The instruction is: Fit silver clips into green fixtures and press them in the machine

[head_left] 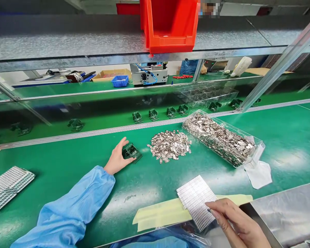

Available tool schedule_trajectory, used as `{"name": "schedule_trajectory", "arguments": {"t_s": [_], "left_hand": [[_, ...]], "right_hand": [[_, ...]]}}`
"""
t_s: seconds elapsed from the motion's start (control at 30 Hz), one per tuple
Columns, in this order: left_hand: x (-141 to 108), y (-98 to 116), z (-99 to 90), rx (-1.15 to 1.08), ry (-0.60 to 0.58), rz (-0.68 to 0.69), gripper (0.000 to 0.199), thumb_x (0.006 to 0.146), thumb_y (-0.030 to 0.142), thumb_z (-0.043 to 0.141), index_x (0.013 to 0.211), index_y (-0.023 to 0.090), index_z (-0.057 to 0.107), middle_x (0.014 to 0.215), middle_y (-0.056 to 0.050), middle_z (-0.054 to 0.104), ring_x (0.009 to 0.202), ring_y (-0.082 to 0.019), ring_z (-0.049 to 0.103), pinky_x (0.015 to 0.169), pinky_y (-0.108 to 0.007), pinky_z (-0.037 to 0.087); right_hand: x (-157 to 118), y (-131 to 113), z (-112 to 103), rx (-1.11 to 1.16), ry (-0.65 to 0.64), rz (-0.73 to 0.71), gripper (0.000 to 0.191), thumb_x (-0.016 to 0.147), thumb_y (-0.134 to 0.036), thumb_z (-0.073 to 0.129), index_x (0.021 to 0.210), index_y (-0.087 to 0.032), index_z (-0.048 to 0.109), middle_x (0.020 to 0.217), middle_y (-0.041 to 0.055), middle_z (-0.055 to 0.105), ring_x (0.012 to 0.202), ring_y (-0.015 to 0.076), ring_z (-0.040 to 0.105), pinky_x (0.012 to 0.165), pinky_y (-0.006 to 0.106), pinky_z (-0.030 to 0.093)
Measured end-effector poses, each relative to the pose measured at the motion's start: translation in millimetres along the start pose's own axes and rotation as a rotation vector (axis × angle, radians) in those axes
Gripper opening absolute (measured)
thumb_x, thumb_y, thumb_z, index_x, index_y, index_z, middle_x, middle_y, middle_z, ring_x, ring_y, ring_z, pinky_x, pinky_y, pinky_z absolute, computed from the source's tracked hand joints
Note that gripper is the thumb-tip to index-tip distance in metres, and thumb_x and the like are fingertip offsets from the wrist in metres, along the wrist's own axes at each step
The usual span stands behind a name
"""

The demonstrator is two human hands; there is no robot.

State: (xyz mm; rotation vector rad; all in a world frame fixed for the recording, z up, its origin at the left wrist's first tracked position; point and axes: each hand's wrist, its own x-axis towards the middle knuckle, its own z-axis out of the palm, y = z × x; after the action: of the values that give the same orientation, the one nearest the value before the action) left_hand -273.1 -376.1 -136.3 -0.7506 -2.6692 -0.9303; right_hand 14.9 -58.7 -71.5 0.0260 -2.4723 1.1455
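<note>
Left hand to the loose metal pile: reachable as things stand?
Likely yes: the left hand is at the green part, near the metal pile. Only that part seems to lie between; it looks low enough to reach over.

Left hand (117,158) is splayed; right hand (237,218) pinches.

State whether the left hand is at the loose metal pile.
No, the left hand is at a green circuit board, left of the metal pile.
</note>
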Motion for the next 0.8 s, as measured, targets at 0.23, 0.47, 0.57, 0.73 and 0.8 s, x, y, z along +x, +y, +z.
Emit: {"name": "schedule_trajectory", "arguments": {"t_s": [0.23, 0.47, 0.57, 0.73, 0.8], "left_hand": [[5, 10, 6.3, -0.138, -0.062, 0.040, 0.047, 0.078, 0.036, 0.064, 0.121, 0.018, 0.057, 0.119, -0.011, 0.069, 0.105, -0.026, 0.068, 0.095, -0.042, 0.055], [-3, 17, 4.1, -0.179, -0.131, 0.012, 0.064, 0.077, 0.051, 0.066, 0.130, 0.018, 0.051, 0.125, -0.012, 0.066, 0.109, -0.027, 0.066, 0.099, -0.044, 0.053], [-7, 22, 3.5, -0.159, -0.181, -0.032, 0.075, 0.075, 0.055, 0.069, 0.135, 0.018, 0.045, 0.130, -0.014, 0.062, 0.119, -0.030, 0.061, 0.103, -0.047, 0.049], [-10, 37, 13.6, -0.025, -0.155, -0.015, 0.091, 0.062, 0.053, 0.081, 0.137, 0.019, 0.043, 0.138, -0.017, 0.054, 0.129, -0.039, 0.051, 0.107, -0.057, 0.041], [-9, 43, 18.0, -0.060, -0.150, -0.020, 0.076, 0.066, 0.049, 0.079, 0.129, 0.018, 0.049, 0.127, -0.016, 0.060, 0.121, -0.037, 0.056, 0.103, -0.056, 0.044]], "right_hand": [[-17, 0, 22, 0.163, 0.148, 0.198, 0.011, 0.086, -0.035, 0.068, 0.086, -0.025, 0.072, 0.078, 0.0009, 0.072, 0.067, 0.0156, 0.070, 0.059, 0.015, 0.056], [-27, -6, 28, 0.214, 0.181, 0.243, 0.012, 0.086, -0.034, 0.068, 0.088, -0.024, 0.073, 0.082, 0.0029, 0.072, 0.073, 0.0170, 0.070, 0.063, 0.017, 0.056], [-33, -2, 28, 0.237, 0.202, 0.287, 0.014, 0.085, -0.035, 0.069, 0.090, -0.022, 0.073, 0.083, 0.0039, 0.073, 0.073, 0.0172, 0.070, 0.063, 0.017, 0.057], [-37, 1, 38, 0.346, 0.188, 0.380, 0.020, 0.085, -0.038, 0.070, 0.095, -0.021, 0.071, 0.082, 0.0051, 0.072, 0.073, 0.0183, 0.070, 0.065, 0.020, 0.058], [-33, -1, 45, 0.375, 0.202, 0.399, 0.021, 0.085, -0.038, 0.069, 0.097, -0.020, 0.069, 0.083, 0.0055, 0.072, 0.074, 0.0182, 0.069, 0.066, 0.022, 0.058]]}}
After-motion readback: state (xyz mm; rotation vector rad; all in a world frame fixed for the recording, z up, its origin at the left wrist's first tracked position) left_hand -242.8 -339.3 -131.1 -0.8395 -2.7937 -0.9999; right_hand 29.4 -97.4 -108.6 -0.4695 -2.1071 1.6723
